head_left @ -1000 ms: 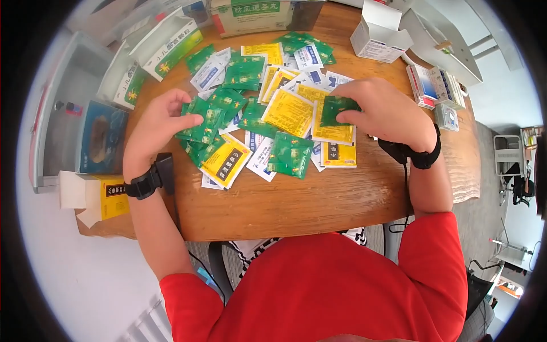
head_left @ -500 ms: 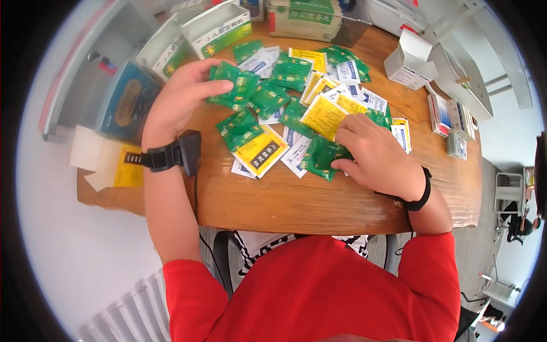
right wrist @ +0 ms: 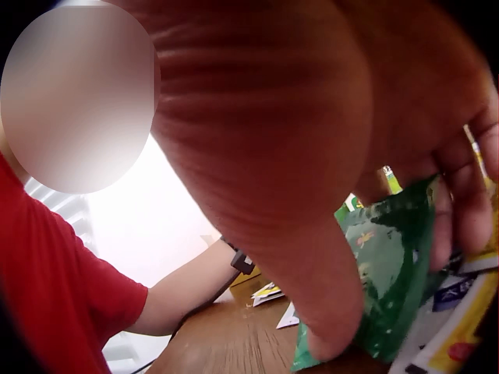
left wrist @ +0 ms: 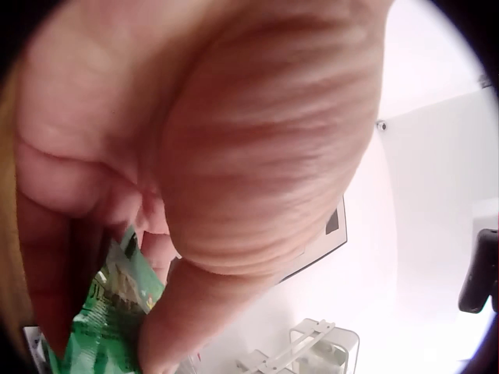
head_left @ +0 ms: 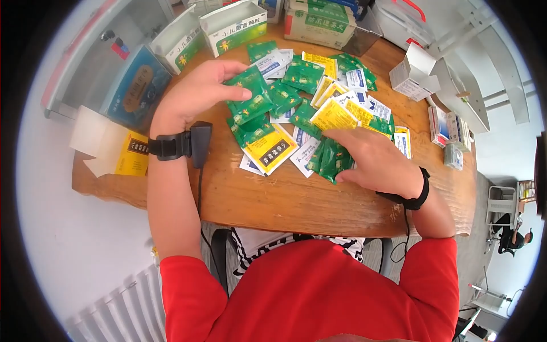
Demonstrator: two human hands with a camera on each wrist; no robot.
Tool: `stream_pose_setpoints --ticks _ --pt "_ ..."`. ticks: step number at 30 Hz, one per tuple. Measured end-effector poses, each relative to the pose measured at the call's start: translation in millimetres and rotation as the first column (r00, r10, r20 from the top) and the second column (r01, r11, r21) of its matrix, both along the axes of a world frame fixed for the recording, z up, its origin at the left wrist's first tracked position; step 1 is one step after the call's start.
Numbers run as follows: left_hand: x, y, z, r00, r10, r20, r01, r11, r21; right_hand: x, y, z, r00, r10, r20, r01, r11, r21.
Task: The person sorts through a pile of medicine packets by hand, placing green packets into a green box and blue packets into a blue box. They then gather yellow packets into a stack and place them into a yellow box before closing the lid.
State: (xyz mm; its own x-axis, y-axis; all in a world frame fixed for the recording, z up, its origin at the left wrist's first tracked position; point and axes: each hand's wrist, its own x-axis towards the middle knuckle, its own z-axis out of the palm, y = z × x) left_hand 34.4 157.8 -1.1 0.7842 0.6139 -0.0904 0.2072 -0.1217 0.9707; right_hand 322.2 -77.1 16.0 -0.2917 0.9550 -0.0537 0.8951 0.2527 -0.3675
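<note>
Between thumb and fingers, my left hand [head_left: 194,94] holds green sachets [head_left: 252,107] at the left side of the pile; their crinkled foil [left wrist: 105,327] shows under the thumb in the left wrist view. My right hand [head_left: 379,162] is low over the front of the pile and grips a green sachet [head_left: 335,159], its thumb on the near edge. In the right wrist view that sachet [right wrist: 390,257] stands tilted between thumb and fingers. Yellow sachets [head_left: 335,115] lie just beyond the right hand, and another yellow sachet [head_left: 270,149] lies between the hands.
White-and-blue sachets [head_left: 306,157] are mixed through the pile. Opened green-and-white boxes [head_left: 235,28] stand behind the left hand, an opened yellow box [head_left: 132,157] at the left edge. An opened white box [head_left: 413,74] and small boxes [head_left: 439,122] are at the right.
The right hand has come from the pile's right side, with a green sachet, to the green sachet at its front. The left hand still holds its green sachets. The head view has shifted.
</note>
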Motion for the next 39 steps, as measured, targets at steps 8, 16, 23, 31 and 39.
stream_pose_setpoints --ticks 8,16,23,31,39 --pt "-3 -4 -1 0.936 -0.278 -0.217 0.273 0.960 -0.054 -2 -1 -5 0.991 0.098 0.096 -0.106 0.990 0.091" --pt "1 -10 -2 0.899 -0.151 -0.411 0.286 0.914 0.289 -1 2 3 0.992 0.121 0.045 -0.120 0.992 -0.029" --pt "2 -18 -6 0.888 -0.059 -0.457 0.234 0.913 0.335 12 10 11 0.988 0.063 -0.142 -0.077 0.992 -0.096" --pt "6 -31 11 0.848 0.006 -0.530 0.269 0.856 0.441 25 104 3 0.962 -0.121 -0.246 0.146 0.985 0.087" --pt "7 -27 -1 0.875 -0.009 -0.483 0.296 0.801 0.520 11 157 2 0.967 -0.252 -0.029 0.251 0.967 -0.037"
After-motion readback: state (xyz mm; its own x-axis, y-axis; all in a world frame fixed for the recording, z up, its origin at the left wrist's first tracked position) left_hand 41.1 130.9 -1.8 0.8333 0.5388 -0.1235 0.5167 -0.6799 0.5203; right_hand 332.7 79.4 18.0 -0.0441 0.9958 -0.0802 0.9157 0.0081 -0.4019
